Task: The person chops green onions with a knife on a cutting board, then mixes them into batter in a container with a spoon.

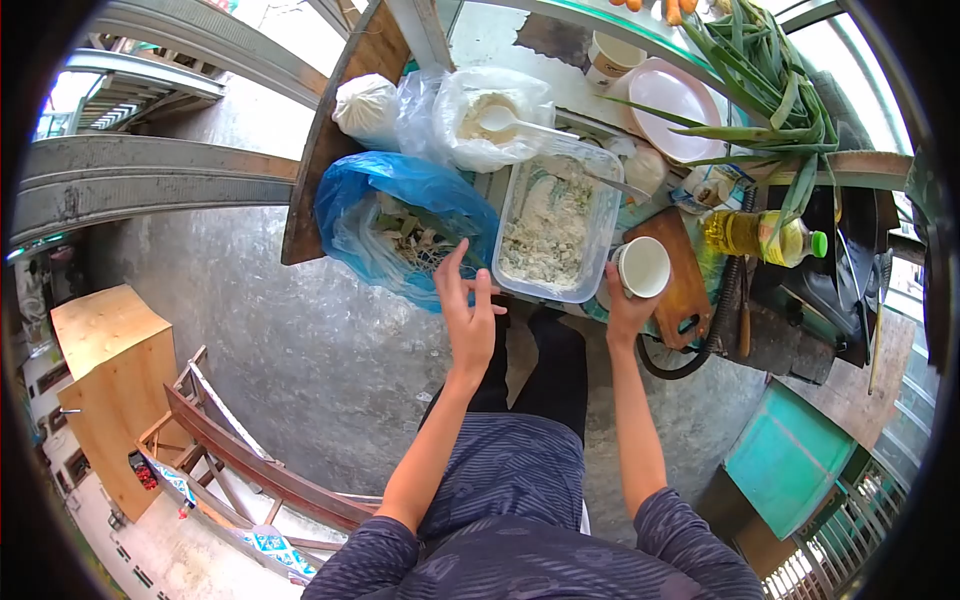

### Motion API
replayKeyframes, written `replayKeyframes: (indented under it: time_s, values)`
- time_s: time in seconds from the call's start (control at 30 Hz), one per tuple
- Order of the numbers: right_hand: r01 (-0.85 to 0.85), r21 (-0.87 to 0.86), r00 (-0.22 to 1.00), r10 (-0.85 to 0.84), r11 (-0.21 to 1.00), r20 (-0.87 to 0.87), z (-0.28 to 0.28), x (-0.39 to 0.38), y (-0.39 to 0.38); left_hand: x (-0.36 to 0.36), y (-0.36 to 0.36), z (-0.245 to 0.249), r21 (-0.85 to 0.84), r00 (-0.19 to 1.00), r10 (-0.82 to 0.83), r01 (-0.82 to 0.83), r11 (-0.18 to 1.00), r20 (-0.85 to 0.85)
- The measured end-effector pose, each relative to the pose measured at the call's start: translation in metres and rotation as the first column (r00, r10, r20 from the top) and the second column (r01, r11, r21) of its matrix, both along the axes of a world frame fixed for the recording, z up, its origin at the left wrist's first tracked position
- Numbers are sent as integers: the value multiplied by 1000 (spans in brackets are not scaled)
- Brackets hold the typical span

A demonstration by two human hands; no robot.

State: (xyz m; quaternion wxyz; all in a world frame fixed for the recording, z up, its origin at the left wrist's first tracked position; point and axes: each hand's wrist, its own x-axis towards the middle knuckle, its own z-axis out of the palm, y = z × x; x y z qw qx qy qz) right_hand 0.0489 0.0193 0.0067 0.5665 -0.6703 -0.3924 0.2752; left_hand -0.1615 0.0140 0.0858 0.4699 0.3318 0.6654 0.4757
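Observation:
My right hand [628, 308] is wrapped round a white paper cup [645, 268], whose mouth faces up towards me. It is beside the right edge of a clear plastic container [507, 262]. Crumbly pale flour mixture [550, 230] with green bits fills much of that container, and a metal spoon [618, 185] leans over its far right side. My left hand [468, 318] hovers by the container's near left corner with fingers apart and nothing in them. Just beyond it sits a blue plastic bag [345, 200] holding vegetable scraps [415, 235].
A flour bag [455, 100] with a white spoon [500, 120] stands behind the container. To the right are a wooden cutting board [678, 270], an oil bottle [765, 237] and a pink plate [680, 110]. Green leaves [775, 90] hang over the shelf at the far right.

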Motion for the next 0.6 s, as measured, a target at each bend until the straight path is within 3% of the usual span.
replayKeyframes:
  time_s: [0.1,0.27,0.4,0.6]
  values:
    - [-142,-28,980,144,989,136,35,10,5,-3,-8,-2,132,998,63,-62,989,-4]
    - [-374,-60,906,379,925,188,86,18,19,8,-10,16,232,990,51,-80,969,128]
    - [-460,-173,819,491,871,295,107,23,29,17,-7,19,275,970,-34,-35,961,241]
    - [-509,-335,650,609,793,454,121,19,36,23,-5,23,202,955,-71,13,979,287]
